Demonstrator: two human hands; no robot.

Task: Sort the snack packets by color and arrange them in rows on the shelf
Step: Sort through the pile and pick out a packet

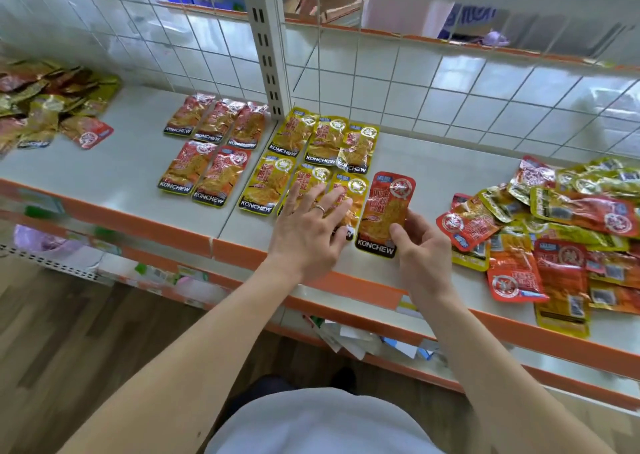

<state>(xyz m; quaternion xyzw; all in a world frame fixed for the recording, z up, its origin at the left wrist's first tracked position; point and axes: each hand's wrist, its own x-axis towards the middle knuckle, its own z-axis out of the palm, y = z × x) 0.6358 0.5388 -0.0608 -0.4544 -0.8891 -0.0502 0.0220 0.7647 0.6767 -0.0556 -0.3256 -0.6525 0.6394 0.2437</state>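
Shelf (121, 176), pale top with orange front edge (138, 225), backed by a white wire grid (450, 83) and a slotted upright post (265, 48). Sorted stock: red packets (214, 121), five, face up, three in the back row and two in front, left of the post; yellow packets (323, 140), six, face up, two rows of three, just right of the red group. Left hand (308, 225): grip released, fingers straight and spread, lying flat on the middle and right packets of the front yellow row; a ring (320, 208) on one finger. Right hand (420, 246): grip grasping one held red packet (386, 211) at its lower right corner, thumb on the printed face, fingers behind. This packet stands lengthwise just beside the right end of the front yellow row; whether it rests on the shelf cannot be told. Unsorted stock: mixed heap (561, 218) of red and yellow packets at the right end, overlapping and variously turned; second heap (45, 100) at the far left. Below: lower shelves and wooden floor (69, 332).
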